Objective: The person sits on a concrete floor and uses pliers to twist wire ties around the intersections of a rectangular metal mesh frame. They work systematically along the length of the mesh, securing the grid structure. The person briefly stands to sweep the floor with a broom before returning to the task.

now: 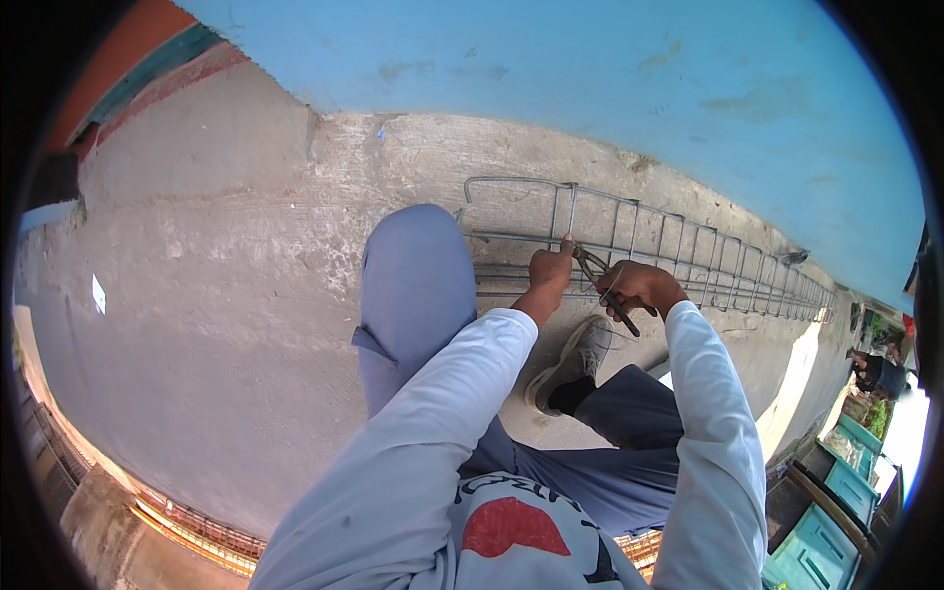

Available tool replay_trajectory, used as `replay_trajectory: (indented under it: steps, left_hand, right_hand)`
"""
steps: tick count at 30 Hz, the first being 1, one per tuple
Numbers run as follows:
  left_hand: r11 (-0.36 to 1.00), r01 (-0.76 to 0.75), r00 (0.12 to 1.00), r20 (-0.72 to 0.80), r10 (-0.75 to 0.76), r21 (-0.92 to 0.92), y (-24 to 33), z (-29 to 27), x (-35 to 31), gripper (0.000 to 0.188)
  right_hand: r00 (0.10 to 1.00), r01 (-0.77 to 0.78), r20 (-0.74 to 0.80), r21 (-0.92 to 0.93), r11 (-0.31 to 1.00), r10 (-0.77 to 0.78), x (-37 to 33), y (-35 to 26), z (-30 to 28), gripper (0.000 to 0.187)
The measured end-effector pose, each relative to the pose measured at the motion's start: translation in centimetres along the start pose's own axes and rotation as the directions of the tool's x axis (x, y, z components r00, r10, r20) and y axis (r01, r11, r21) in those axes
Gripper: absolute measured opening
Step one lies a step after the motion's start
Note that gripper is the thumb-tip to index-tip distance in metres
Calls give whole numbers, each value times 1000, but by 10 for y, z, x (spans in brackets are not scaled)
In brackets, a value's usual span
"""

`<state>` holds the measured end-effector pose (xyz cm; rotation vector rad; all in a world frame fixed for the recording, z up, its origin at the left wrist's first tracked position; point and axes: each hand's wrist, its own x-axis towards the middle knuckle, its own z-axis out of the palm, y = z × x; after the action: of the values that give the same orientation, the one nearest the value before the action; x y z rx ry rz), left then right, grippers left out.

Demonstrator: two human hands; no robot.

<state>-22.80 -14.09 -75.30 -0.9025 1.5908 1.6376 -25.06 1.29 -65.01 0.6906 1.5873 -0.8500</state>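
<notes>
A long steel rebar cage (573, 205) lies on the concrete in front of me, its near end beside my bent left knee. My left hand (551, 271) is closed round a bar near that end, with the thumb up against a crosswise stirrup. Just right of it, my right hand (639, 285) grips a pair of tying pincers (591, 261). Their jaws point up and left toward the stirrup by my left thumb, and the dark handles stick out below the fist. Thin tie wire loops loosely about the right hand; where its ends sit is too fine to tell.
A blue wall (590, 59) runs behind the cage. My shoe (580, 362) stands close below the cage. The cage stretches far right, where a person (878, 376) and turquoise panels (821, 546) show. A white scrap (98, 294) lies at the left.
</notes>
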Motion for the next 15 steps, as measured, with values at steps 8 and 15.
replay_trajectory:
  steps: [8,15]
  left_hand:
    - [634,436,874,467,-131,-639,-24,47,18,24]
    - [531,435,886,451,-108,-727,-22,50,11,12]
  right_hand:
    - [910,358,-79,-349,866,-408,-9,22,17,55]
    - [812,-138,-437,-787,601,-387,-44,43,51,49]
